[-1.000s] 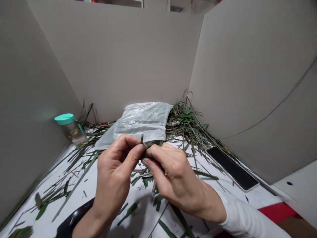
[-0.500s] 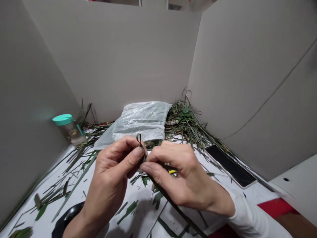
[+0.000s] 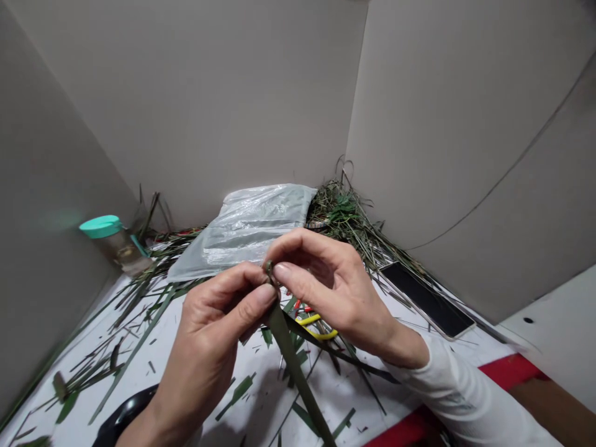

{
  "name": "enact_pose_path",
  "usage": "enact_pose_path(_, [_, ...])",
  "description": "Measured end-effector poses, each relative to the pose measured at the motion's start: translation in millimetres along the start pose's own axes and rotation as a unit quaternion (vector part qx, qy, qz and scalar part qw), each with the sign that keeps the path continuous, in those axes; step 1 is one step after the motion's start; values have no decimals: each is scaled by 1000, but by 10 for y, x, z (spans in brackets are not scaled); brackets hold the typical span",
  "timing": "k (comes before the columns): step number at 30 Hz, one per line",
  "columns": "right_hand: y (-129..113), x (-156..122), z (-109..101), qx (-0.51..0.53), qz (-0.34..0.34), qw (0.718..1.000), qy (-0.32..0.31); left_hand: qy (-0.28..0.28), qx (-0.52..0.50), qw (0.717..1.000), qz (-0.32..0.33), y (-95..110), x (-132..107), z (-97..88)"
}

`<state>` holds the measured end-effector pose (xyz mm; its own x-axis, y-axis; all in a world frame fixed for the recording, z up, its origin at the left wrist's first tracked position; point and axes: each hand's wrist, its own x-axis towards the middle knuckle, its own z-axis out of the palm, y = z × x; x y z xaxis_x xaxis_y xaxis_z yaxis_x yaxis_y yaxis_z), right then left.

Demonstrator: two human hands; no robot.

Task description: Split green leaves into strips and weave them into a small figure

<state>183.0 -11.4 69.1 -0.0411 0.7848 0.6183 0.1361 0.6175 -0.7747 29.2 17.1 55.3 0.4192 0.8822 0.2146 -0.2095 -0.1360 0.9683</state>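
Between my hands, over the middle of the table, is a long green leaf strip (image 3: 298, 372) with a small folded loop at its top. My left hand (image 3: 214, 316) pinches the strip just below that loop, thumb against forefinger. Thumb and forefinger of my right hand (image 3: 335, 285) close on the loop from the right. From the pinch the wide strip hangs toward me, and a darker, narrower strip (image 3: 344, 355) runs off to the right. Beneath my right hand lies a tool with yellow handles (image 3: 321, 334), partly hidden.
A translucent plastic bag (image 3: 251, 223) lies at the back, beside a heap of leaf strips (image 3: 339, 208). At the left is a jar with a turquoise lid (image 3: 100, 227); a dark-screened phone (image 3: 426, 298) lies right. Leaf scraps litter the white table (image 3: 186, 372). Grey partitions enclose it.
My right hand has moved up from the strip's lower part to the loop at the top. The wide strip now hangs free below. The view has shifted slightly.
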Motion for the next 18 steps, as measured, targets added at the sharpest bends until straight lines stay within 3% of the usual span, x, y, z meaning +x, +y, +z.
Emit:
enact_pose_path(11, [25,-9,0,-61,10,998,22,17,1,1000,-15,-59,40,-2])
enact_pose_path(15, [93,-43,29,-138,-69,985,82,18,7,1000,-13,-83,38,5])
enact_pose_path(18, [150,-53,36,-208,-154,959,114,12,13,1000,-13,-108,41,20])
